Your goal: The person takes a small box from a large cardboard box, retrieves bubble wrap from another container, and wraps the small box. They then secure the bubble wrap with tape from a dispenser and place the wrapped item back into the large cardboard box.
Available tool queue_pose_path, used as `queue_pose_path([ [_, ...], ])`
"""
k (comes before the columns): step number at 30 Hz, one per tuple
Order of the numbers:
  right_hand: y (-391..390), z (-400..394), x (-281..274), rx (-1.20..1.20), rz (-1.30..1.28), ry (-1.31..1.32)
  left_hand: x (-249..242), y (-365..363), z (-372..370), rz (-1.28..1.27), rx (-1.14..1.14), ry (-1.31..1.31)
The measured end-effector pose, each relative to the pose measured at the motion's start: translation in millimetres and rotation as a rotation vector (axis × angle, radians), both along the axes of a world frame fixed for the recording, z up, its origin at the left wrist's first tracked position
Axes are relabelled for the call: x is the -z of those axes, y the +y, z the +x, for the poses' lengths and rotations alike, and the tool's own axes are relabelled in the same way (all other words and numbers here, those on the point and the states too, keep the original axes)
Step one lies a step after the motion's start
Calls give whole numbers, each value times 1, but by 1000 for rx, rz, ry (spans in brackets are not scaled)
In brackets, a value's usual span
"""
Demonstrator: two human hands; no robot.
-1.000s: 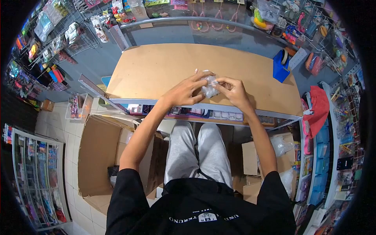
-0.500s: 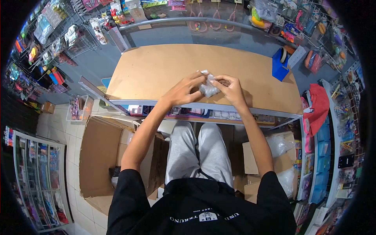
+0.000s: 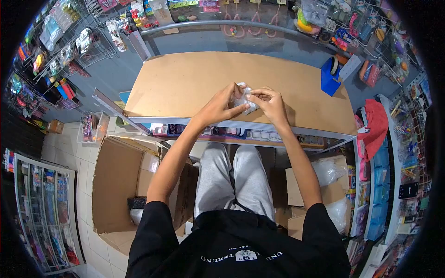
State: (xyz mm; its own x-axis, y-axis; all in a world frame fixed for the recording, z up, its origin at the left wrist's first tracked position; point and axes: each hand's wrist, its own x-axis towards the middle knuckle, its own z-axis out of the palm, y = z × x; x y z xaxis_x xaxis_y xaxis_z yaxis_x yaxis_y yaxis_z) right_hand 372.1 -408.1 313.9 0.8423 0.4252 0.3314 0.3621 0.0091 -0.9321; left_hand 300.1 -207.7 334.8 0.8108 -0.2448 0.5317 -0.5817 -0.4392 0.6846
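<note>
A small parcel in clear bubble wrap is held between both hands near the front edge of the wooden tabletop. My left hand grips its left side, with the thumb stretched across the lower front and the fingers curled behind. On the right side, my right hand pinches the wrap between thumb and fingertips. What lies inside the wrap cannot be made out.
A blue tape dispenser stands at the table's right end. Open cardboard boxes flank my legs, the right one with bubble wrap in it. Hanging goods line the walls, and a red cloth drapes at the right.
My left thumb has moved up and across the front of the parcel. The right hand keeps its pinch with only a slight shift.
</note>
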Motion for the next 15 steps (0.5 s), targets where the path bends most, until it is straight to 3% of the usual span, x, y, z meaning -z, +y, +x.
queue_pose_path([
  [8, 6, -1, -6, 28, 55, 20, -3, -2, -2, -79, 34, 5],
  [15, 2, 7, -1, -14, -12, 43, -8, 0, -2, 49, 25, -52],
])
